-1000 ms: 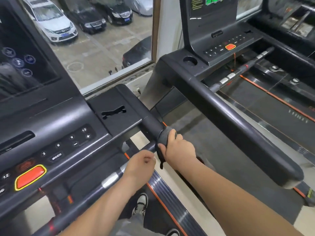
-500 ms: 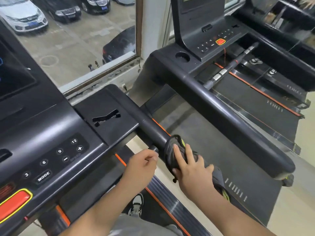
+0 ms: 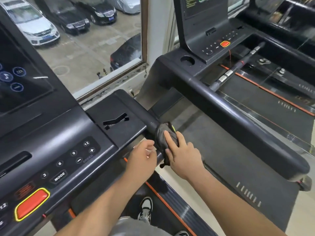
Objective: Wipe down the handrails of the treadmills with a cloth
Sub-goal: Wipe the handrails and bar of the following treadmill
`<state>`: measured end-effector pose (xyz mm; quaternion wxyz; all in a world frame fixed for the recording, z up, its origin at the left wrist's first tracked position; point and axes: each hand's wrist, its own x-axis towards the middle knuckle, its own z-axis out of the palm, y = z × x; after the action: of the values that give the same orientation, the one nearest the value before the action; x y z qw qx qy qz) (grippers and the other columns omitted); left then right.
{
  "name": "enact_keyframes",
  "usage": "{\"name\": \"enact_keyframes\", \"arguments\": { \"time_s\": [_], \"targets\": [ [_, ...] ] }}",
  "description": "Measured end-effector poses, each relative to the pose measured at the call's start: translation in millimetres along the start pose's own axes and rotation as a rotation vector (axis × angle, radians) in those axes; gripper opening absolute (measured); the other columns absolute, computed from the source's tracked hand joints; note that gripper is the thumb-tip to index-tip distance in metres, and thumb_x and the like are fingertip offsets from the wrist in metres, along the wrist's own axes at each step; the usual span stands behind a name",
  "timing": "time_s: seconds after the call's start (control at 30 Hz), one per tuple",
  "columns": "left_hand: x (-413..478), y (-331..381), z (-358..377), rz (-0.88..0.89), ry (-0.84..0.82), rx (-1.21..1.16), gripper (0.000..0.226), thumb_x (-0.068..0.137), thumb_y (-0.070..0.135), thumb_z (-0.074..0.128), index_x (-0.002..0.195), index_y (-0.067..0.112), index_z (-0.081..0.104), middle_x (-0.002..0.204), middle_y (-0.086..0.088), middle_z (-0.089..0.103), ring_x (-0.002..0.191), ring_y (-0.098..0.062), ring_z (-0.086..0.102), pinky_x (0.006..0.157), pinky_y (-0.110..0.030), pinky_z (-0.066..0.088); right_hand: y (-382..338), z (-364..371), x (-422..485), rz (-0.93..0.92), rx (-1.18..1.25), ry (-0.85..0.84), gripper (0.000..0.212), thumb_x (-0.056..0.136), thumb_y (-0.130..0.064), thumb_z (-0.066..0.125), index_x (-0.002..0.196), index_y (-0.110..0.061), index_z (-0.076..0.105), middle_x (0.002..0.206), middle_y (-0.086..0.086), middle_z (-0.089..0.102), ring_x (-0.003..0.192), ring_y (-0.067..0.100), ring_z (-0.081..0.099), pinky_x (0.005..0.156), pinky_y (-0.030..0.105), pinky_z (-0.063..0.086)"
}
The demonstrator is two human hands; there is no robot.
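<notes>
The cloth [image 3: 161, 135], dark with a yellow-green edge, is wrapped over the top of the near treadmill's right rail [image 3: 144, 116], just past the point where the rail leaves the console [image 3: 64, 150]. The right hand [image 3: 184, 155] covers it from the near side. Its fingers [image 3: 169, 139] lie across the cloth and bend over the round of the rail, and the thumb sits on the cloth's lower near edge, so the hand holds the cloth against the rail. A loose corner of the cloth hangs below the hand. The cloth's front part, towards the console, shows bare beyond the fingertips; the rest is under the palm. The left hand [image 3: 141, 157] is just beside the right hand, on its left and apart from the cloth, with its fingers loosely curled above a thin bar [image 3: 159, 157] that runs under the rail. Whether they grip that bar cannot be told. The console carries numbered keys, a MODE key and a red stop button [image 3: 32, 204]. To the right stands the next treadmill, its long rail [image 3: 238, 121] running parallel and well apart. A shoe [image 3: 146, 208] shows on the belt below the arms. Beyond a window [image 3: 95, 48], cars [image 3: 34, 26] are parked outside.
</notes>
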<state>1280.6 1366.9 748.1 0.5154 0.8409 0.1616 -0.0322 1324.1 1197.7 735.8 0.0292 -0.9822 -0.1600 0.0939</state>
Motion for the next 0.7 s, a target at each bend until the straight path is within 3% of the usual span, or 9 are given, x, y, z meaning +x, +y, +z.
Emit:
{"name": "enact_keyframes", "arguments": {
  "time_s": [0.07,0.13,0.27,0.43,0.57,0.7],
  "targets": [
    [-2.4,0.2,0.0,0.002,-0.012,-0.024,0.028,0.095,0.012,0.059,0.116,0.030,0.064,0.108,0.017,0.060,0.095,0.011,0.056,0.079,-0.003,0.041,5.5,7.1,-19.2,-0.022,-0.039,0.080,0.058,0.106,-0.053,0.025,0.160,-0.045,0.004,0.166,0.011,0.024,0.107,0.038,0.056,0.084,0.047,0.052],
    [-0.7,-2.5,-1.8,-0.001,-0.009,-0.048,0.028,0.096,0.013,0.060,0.115,0.034,0.062,0.109,0.017,0.060,0.096,0.011,0.056,0.077,-0.003,0.040,13.4,11.2,-31.5,-0.029,-0.068,0.108,0.058,0.105,-0.054,0.024,0.160,-0.045,0.008,0.166,0.013,0.027,0.113,0.040,0.055,0.086,0.049,0.052],
    [1.8,-10.6,-7.5,-0.050,-0.002,-0.060,0.028,0.098,0.013,0.060,0.118,0.032,0.062,0.113,0.017,0.062,0.097,0.004,0.060,0.078,-0.005,0.042,2.3,3.1,-20.2,0.013,-0.042,-0.041,0.057,0.106,-0.058,0.013,0.154,-0.052,-0.016,0.171,0.007,0.002,0.134,0.037,0.040,0.100,0.050,0.045],
    [4.7,-24.1,-12.8,-0.069,0.066,-0.102,0.032,0.096,0.009,0.061,0.122,0.027,0.066,0.114,0.013,0.066,0.094,0.007,0.060,0.076,-0.001,0.041,-40.7,-13.2,51.8,0.052,0.018,-0.064,0.060,0.106,-0.055,0.019,0.157,-0.049,-0.013,0.169,0.007,0.007,0.126,0.038,0.046,0.096,0.053,0.048],
    [8.4,-27.8,-20.3,-0.064,0.037,-0.088,0.034,0.097,0.010,0.059,0.120,0.035,0.063,0.112,0.021,0.063,0.097,0.009,0.059,0.078,-0.001,0.041,-70.1,-17.6,101.5,0.072,0.076,-0.089,0.059,0.106,-0.058,0.016,0.157,-0.048,-0.013,0.163,0.006,0.017,0.124,0.039,0.048,0.095,0.056,0.048],
    [15.6,-24.8,-17.7,-0.052,0.015,-0.073,0.036,0.096,0.009,0.059,0.113,0.040,0.061,0.111,0.020,0.065,0.095,0.003,0.062,0.086,-0.013,0.047,-52.9,-8.7,72.5,-0.002,-0.019,0.009,0.061,0.107,-0.056,0.024,0.159,-0.046,-0.005,0.162,0.008,0.022,0.111,0.038,0.053,0.086,0.048,0.051]
  ]
}}
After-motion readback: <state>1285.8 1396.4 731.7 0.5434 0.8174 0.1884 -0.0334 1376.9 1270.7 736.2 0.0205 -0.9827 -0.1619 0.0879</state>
